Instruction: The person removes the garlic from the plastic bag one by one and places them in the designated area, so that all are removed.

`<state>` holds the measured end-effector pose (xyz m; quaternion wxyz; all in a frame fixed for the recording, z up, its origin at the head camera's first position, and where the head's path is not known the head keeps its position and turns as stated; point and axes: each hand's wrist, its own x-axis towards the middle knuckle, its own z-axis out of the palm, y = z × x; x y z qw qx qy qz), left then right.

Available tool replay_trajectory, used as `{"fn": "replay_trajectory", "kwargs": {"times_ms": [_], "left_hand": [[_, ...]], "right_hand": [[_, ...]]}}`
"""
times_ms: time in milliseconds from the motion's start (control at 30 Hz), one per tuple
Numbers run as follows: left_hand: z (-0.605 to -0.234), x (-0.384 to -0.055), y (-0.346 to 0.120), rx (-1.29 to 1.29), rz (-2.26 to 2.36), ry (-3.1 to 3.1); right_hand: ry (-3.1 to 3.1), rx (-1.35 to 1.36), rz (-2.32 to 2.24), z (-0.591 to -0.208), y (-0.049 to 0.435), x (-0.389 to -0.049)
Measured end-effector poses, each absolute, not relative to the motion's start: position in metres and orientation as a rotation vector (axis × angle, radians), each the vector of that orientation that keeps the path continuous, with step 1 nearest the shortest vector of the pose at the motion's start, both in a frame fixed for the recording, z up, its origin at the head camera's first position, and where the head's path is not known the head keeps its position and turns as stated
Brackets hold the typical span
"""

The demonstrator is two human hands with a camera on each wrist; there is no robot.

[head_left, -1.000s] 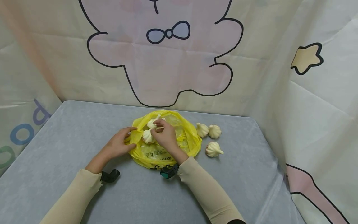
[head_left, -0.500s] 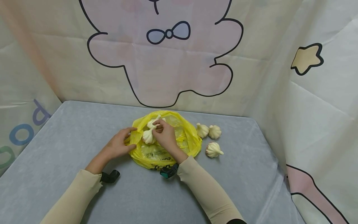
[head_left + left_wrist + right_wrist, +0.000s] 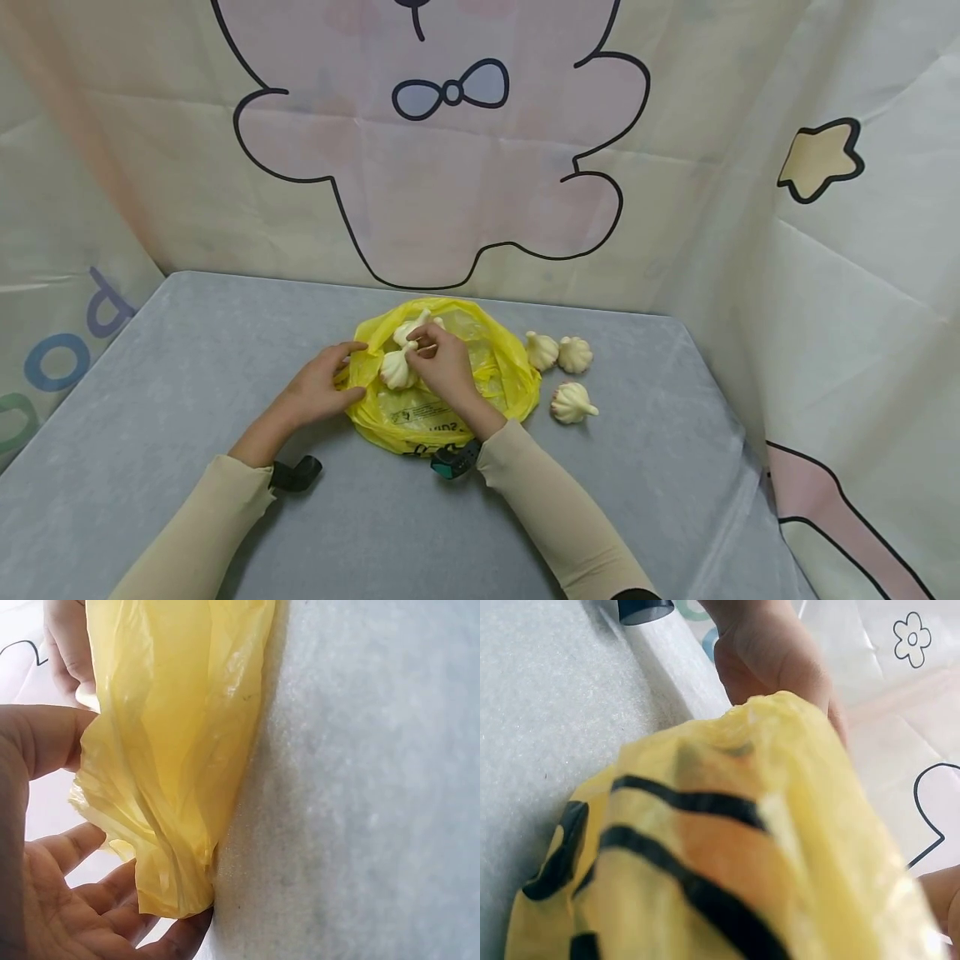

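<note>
In the head view, a yellow plastic bag (image 3: 480,400) stands with its mouth spread wide on the grey table. My left hand (image 3: 318,385) holds the bag's left rim; the left wrist view shows the yellow film (image 3: 172,735) between the thumb and fingers of that hand (image 3: 67,900). Reaching into the mouth, my right hand (image 3: 447,367) pinches the stem of a white garlic bulb (image 3: 396,370). Behind that bulb lies another garlic bulb (image 3: 407,330), partly covered by the right fingers. The bag hides most of the right hand (image 3: 945,900) in the right wrist view.
Right of the bag lie three loose garlic bulbs: one bulb (image 3: 542,350) beside the bag, another (image 3: 575,355) next to it, and a third (image 3: 573,403) nearer the front. A printed cloth (image 3: 487,192) hangs behind the grey table (image 3: 645,467).
Both hands stay almost still. The right fingertips shift very slightly at the garlic stem, and the bag and loose bulbs keep their places.
</note>
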<state>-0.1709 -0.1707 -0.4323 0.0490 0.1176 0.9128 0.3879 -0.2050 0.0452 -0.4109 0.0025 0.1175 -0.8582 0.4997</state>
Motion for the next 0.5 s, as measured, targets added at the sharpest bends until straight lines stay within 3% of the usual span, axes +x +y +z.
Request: {"fn": "replay_trajectory", "kwargs": {"times_ms": [500], "left_hand": [[-0.432,-0.171,-0.171,0.343,1.185,2.794]], "right_hand": [[-2.603,0.431,1.603,-0.396,0.059,-0.199]]}}
